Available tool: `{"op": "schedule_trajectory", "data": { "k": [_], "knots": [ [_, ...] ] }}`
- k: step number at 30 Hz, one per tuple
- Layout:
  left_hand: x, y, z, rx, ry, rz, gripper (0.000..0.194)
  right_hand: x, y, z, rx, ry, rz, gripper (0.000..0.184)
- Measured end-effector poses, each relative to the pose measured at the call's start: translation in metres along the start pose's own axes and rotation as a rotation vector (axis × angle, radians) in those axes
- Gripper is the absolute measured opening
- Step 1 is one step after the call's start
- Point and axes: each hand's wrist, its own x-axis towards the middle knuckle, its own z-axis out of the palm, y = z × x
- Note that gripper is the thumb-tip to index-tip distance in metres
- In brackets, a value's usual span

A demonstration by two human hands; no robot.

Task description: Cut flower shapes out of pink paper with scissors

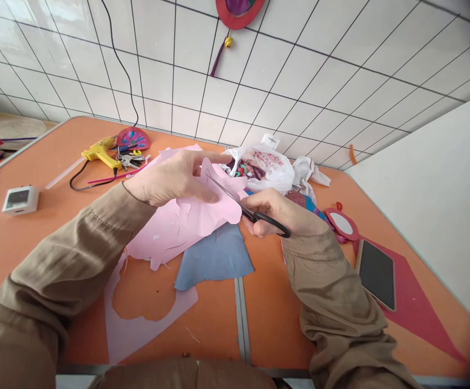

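Observation:
My left hand [174, 178] grips a cut piece of pink paper [225, 208] between thumb and fingers, its index finger stretched out along the top. In my right hand [273, 210] is a pair of black-handled scissors [255, 214], with the blades reaching left across the pink piece. Whether the blades are parted is hard to make out. Below the hands lie a larger pink sheet [158, 235] with cut edges and a blue-grey piece [219, 256]. A pale pink offcut [138, 335] with a rounded hole rests nearer to me.
A yellow glue gun [101, 153], keys [131, 160] and a white charger [20, 200] are at left. Behind the hands sits a plastic bag [273, 167] of small items. At right, a phone [376, 273] lies on red sheet material [417, 308]. A tiled wall [300, 70] borders the orange table [214, 324].

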Motion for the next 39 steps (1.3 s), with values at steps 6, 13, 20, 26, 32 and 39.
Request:
{"op": "schedule_trajectory", "data": {
  "k": [6,13,20,26,32,39],
  "knots": [
    [-0.005,0.012,-0.001,0.139,-0.037,-0.067,0.082,0.002,0.001,0.001,-0.016,-0.019,-0.040,0.047],
    [-0.003,0.007,-0.003,0.156,-0.048,-0.040,0.084,0.002,0.001,0.001,-0.035,-0.023,-0.051,0.046],
    [0.000,0.004,-0.003,0.084,-0.070,-0.042,0.084,0.001,-0.004,0.005,-0.024,0.016,-0.018,0.052],
    [0.002,0.001,-0.003,0.022,-0.065,-0.057,0.086,-0.001,-0.006,0.008,0.000,0.066,0.053,0.052],
    [0.000,0.005,-0.001,-0.033,-0.035,-0.077,0.082,0.000,0.003,0.001,-0.005,0.030,0.029,0.051],
    [0.001,0.004,-0.002,-0.042,-0.052,-0.083,0.086,0.000,0.003,0.001,-0.014,0.028,0.021,0.052]
  ]
}}
